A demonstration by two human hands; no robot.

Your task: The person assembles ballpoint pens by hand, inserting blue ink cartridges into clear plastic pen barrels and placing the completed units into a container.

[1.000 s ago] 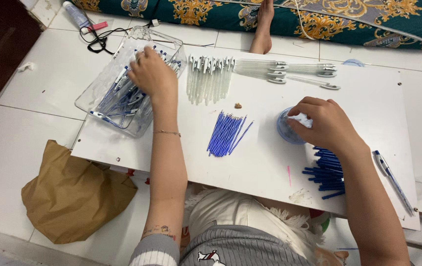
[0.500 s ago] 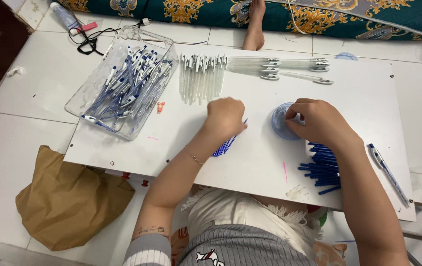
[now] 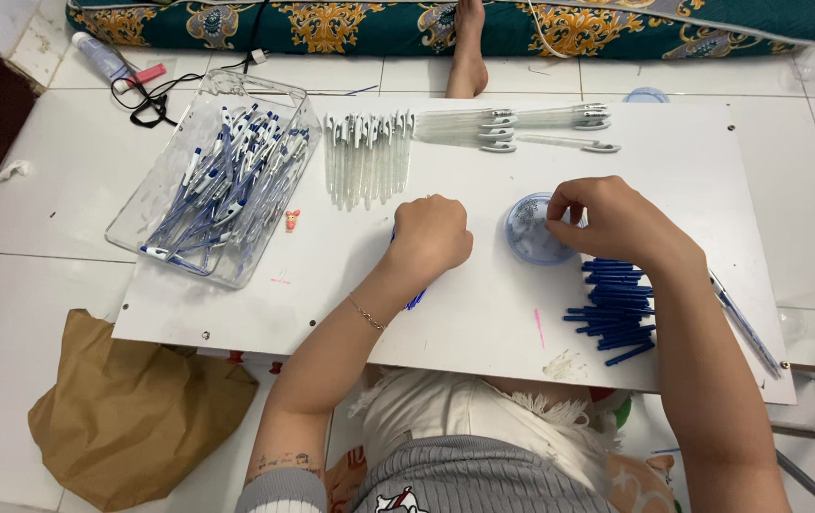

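Observation:
My left hand (image 3: 431, 237) rests fisted on a small heap of thin blue ink refills (image 3: 416, 299) at the middle of the white board (image 3: 331, 294); whether it grips one is hidden. My right hand (image 3: 607, 220) pinches at the rim of a small round blue dish (image 3: 527, 233) holding tiny parts. Just below that hand lies a pile of dark blue pen pieces (image 3: 616, 304). A row of clear pen barrels (image 3: 367, 157) lies at the board's far side.
A clear plastic tray (image 3: 222, 180) full of blue-and-white pens stands at the left. Clear clipped barrels (image 3: 531, 128) lie at the back. A brown paper bag (image 3: 122, 408) sits on the floor tiles. Another person's foot (image 3: 467, 47) shows by a patterned mattress (image 3: 407, 21).
My left hand left the pen tray and came down onto the blue refills at mid-board. My right hand stayed at the round dish.

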